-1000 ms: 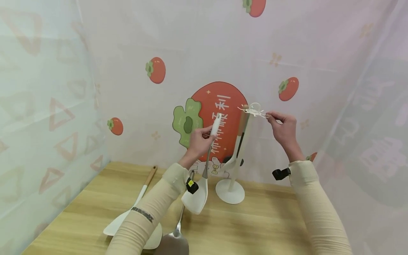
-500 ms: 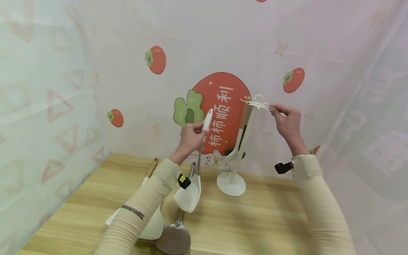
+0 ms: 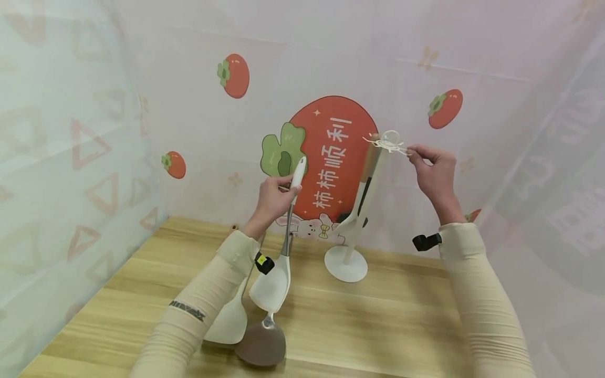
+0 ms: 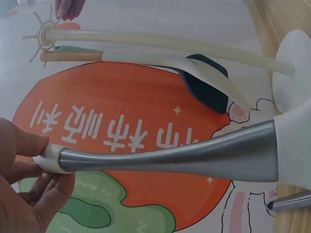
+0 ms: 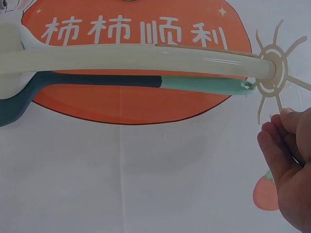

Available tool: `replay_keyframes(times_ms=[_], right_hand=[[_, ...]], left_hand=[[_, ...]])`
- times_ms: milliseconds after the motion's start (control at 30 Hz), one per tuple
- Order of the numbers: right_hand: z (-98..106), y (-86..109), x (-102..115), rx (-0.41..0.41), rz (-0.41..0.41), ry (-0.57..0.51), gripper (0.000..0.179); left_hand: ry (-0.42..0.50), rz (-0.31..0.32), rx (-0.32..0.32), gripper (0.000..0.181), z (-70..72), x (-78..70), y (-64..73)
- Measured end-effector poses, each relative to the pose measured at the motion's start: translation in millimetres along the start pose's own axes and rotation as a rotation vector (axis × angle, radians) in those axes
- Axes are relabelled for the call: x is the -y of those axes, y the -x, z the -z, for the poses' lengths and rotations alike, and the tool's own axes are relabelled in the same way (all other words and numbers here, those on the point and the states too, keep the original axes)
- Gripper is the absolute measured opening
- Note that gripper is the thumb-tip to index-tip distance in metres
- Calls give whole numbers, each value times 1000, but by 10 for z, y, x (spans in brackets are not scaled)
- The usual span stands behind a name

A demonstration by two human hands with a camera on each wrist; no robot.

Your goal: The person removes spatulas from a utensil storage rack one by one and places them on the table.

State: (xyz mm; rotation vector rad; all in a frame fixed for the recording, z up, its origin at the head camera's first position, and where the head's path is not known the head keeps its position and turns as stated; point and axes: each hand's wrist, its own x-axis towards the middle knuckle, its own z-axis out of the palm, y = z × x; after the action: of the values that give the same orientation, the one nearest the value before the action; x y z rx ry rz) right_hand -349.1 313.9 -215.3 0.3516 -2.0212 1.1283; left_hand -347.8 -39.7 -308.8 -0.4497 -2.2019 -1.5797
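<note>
My left hand [image 3: 274, 199] holds a white-headed spatula [image 3: 271, 286] by its white handle. The spatula hangs head down, its metal shaft [image 4: 170, 160] running between handle and head. With thumb and fingers, my right hand [image 3: 437, 170] pinches one hook of the hook ring [image 3: 388, 143] on top of a white utensil stand [image 3: 346, 264]. Two utensils hang from that ring: a white one with a wooden handle [image 4: 77, 56] and a dark spatula with a green handle [image 5: 209, 84]. The held spatula is apart from the stand, to its left.
On the wooden table [image 3: 326, 325] lie a white-headed turner [image 3: 229, 321] and a brown-headed turner [image 3: 262, 344], partly overlapped in view by the left arm and the held spatula. A printed cloth [image 3: 189, 105] hangs behind the stand.
My left hand has moved left with the spatula, away from the stand. My right hand stays at the hook ring. The head view has tilted downward.
</note>
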Motion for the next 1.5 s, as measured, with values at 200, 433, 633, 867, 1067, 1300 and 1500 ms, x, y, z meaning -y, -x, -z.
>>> replay_keyframes(times_ms=[200, 433, 633, 867, 1067, 1300, 1500], right_hand=[[3, 3, 13, 0, 7, -8, 18], [1, 5, 15, -2, 11, 10, 20], [-17, -3, 13, -4, 16, 10, 20], [-17, -2, 32, -7, 15, -4, 19], [-7, 10, 42, -1, 10, 16, 19], [-6, 7, 27, -3, 20, 5, 19], [1, 15, 18, 2, 9, 12, 21]], left_hand=[[-42, 13, 3, 39, 91, 58, 20], [-65, 22, 3, 39, 233, 108, 40], [-79, 35, -7, 40, 387, 179, 82], [-81, 83, -27, 42, 548, 257, 158], [-97, 118, -27, 43, 692, 295, 209], [-164, 114, -54, 44, 880, 375, 243], [-191, 112, -53, 46, 1008, 444, 284]])
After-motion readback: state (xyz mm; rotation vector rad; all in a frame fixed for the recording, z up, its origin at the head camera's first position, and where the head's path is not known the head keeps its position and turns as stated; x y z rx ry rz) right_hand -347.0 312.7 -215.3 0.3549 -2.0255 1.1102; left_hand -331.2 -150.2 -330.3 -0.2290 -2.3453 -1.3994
